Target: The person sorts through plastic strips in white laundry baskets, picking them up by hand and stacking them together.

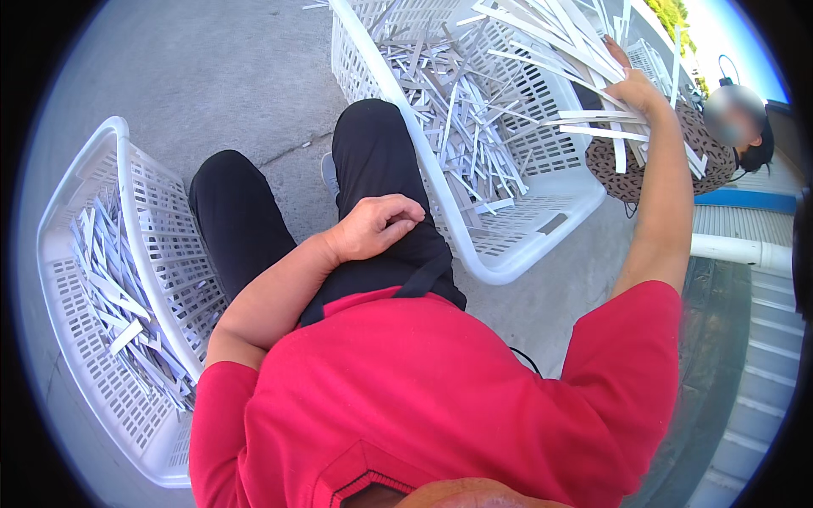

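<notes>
My right hand point(640, 95) is raised at the upper right and grips a loose bundle of long white strips point(581, 47). They look like thin card or plastic; which, I cannot tell. The bundle fans out over the far side of a large white perforated plastic basket point(502, 267). Inside that basket lies a tangled heap of white and grey strips point(444, 120). My left hand point(379, 227) rests on my right thigh, its fingers curled, with nothing visible in it.
Left of my legs stands another white slatted basket point(124, 159) holding strips point(114, 286). Beyond my right hand is a person in a spotted top point(705, 140), close to a further white basket point(648, 60). A white pipe point(730, 249) runs along the right. Concrete floor point(222, 70) surrounds me.
</notes>
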Motion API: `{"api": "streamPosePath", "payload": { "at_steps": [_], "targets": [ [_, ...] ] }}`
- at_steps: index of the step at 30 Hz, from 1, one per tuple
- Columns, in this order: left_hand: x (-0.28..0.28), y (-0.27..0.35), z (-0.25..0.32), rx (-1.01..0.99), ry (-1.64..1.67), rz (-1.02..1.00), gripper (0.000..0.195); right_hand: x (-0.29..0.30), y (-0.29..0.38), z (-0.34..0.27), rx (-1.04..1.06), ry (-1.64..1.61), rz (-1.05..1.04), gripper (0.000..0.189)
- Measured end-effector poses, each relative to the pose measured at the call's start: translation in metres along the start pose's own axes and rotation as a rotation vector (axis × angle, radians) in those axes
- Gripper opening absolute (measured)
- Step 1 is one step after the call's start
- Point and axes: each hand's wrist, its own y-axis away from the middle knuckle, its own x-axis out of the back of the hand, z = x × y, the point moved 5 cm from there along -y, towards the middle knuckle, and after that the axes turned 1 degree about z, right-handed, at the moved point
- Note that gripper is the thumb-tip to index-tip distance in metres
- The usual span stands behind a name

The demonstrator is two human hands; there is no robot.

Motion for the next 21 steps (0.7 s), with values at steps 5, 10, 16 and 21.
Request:
{"api": "streamPosePath", "payload": {
  "at_steps": [5,10,16,21],
  "targets": [
    [0.005,0.005,-0.003,0.035,-0.008,0.003,0.014,-0.175,-0.015,0.019,-0.137,-0.392,-0.103,0.041],
    [0.004,0.004,-0.008,0.138,0.099,-0.011,0.014,-0.275,0.024,0.002,-0.289,-0.783,-0.021,0.042],
    [0.004,-0.029,-0.005,0.352,0.219,0.035,0.028,-0.310,0.056,-0.012,-0.234,-0.844,0.335,0.051],
    [0.007,-0.084,-0.003,0.424,0.152,0.100,0.054,-0.312,0.086,-0.028,-0.226,-1.018,0.485,0.051]
  ]
}}
